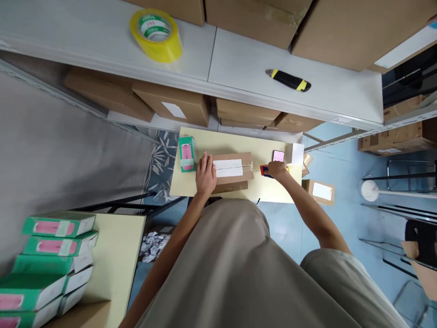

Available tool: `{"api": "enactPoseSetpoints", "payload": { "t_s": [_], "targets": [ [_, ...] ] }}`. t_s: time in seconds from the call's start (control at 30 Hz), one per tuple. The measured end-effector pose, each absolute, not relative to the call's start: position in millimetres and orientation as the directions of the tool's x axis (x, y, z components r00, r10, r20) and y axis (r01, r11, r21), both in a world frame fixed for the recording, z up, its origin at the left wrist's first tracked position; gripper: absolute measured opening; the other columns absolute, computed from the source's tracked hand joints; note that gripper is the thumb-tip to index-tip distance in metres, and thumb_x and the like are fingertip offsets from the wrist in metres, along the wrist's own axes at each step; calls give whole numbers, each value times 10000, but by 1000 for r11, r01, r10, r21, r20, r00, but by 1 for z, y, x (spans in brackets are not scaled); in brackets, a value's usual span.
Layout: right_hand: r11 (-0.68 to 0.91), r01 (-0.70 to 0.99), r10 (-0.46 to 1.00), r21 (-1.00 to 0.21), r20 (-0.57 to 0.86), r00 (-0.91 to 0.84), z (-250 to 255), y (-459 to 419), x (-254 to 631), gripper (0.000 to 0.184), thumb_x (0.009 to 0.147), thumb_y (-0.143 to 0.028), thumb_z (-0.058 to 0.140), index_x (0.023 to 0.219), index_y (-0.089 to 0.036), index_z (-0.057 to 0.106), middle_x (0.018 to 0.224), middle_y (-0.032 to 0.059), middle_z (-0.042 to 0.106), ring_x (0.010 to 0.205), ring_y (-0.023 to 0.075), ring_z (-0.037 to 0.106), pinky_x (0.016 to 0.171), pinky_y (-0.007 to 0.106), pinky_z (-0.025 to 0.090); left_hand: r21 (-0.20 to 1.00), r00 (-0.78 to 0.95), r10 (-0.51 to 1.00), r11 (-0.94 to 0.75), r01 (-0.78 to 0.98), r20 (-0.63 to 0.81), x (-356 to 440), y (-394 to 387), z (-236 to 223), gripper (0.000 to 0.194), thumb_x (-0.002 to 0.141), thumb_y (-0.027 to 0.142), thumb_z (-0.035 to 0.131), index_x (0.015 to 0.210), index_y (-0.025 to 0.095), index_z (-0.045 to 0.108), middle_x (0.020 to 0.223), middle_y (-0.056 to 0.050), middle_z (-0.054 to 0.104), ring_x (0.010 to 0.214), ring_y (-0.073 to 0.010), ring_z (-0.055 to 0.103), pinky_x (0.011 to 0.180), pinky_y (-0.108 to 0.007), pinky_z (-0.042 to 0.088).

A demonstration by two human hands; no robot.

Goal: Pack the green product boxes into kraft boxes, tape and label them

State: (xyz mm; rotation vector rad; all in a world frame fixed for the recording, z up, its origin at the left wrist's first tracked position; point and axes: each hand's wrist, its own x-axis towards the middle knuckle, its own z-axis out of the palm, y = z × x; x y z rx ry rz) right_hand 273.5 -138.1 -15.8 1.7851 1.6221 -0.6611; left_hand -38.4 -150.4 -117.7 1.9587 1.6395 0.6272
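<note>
A brown cardboard box (pixel 234 175) lies on the pale yellow table, with a white label on top and shiny clear tape at its right end. My left hand (pixel 205 175) rests flat on the box's left end, fingers stretched out. Beside that hand stands a green and pink product box (pixel 187 155). To the right of the cardboard box, my right hand (pixel 278 169) is closed around a red and blue tape dispenser (pixel 264 171); a little yellow shows past the hand, which hides most of it. Just beyond lies a phone (pixel 278 156) with a lit pink screen.
On the grey shelf (pixel 235 59) ahead sit a yellow tape roll (pixel 157 35) and a black-yellow utility knife (pixel 288 80). Cartons (pixel 170 102) fill the level below. Several green boxes (pixel 58 246) are stacked on a side table at left. A labelled carton (pixel 319 191) stands on the floor, right.
</note>
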Motion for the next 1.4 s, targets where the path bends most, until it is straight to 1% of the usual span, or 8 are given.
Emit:
{"api": "enactPoseSetpoints", "payload": {
  "t_s": [0.23,0.5,0.63,0.77,0.87,1.0,1.17,1.4],
  "targets": [
    [-147,988,876,37,-459,148,83,-124,259,511,1104,-541,506,1236,-94,717,1077,240,801,1067,367,780,851,376,544,580,108,993,-119,806,54,-31,-143,-93,609,1136,430,309,1625,148,538,1735,-157,451,1688,-394,248,1348,-682,236],
    [82,960,996,-269,40,-74,181,-10,205,495,1067,-366,502,1467,-75,495,1253,241,774,1097,385,752,918,401,528,601,162,823,-517,609,544,20,-38,78,574,1148,415,351,1680,231,465,1595,-108,631,1668,-276,335,1364,-553,305],
    [156,969,988,-191,29,-154,178,54,178,458,1040,-290,561,1405,-14,551,1251,260,765,1198,375,723,1114,432,452,626,118,810,-528,574,574,39,-6,131,535,1152,459,378,1587,237,596,1155,-121,834,1239,-299,743,1358,-582,292],
    [175,973,983,-152,-25,-181,164,79,169,507,1030,-226,563,1464,36,538,1407,286,693,1313,350,658,1235,455,350,656,59,844,-457,600,533,40,-8,128,445,1126,463,508,1428,227,734,755,-46,768,841,-250,771,1320,-539,355],
    [199,965,975,-171,136,-177,144,65,176,588,1090,-226,422,1621,25,400,1638,308,499,1535,358,449,1311,516,245,679,58,874,-414,607,482,18,-26,94,398,1113,396,524,1399,227,742,903,-80,795,984,-268,773,1245,-502,452],
    [168,926,929,-338,370,-34,84,-4,196,696,1139,-416,328,1738,-74,239,1742,264,366,1629,380,305,1318,612,245,774,-8,960,-219,594,278,-40,-76,7,519,1057,391,579,1532,186,612,1501,-178,664,1391,-320,644,1203,-491,504],
    [-126,806,984,-579,31,176,-19,-133,195,769,1134,-546,244,1713,-41,268,1600,328,524,1516,419,510,1206,605,442,868,-183,964,256,425,-195,-71,-157,-88,583,1039,585,590,1452,176,639,1404,-192,736,1274,-338,730,1100,-476,575],
    [-439,731,897,-522,-295,329,-75,-201,163,947,1037,-669,486,1660,12,275,1635,377,466,1457,488,571,1146,553,505,689,-176,870,475,547,-461,-55,-167,-110,690,902,766,683,1279,190,729,1321,-216,777,1274,-442,719,1055,-523,556]
  ]
}}
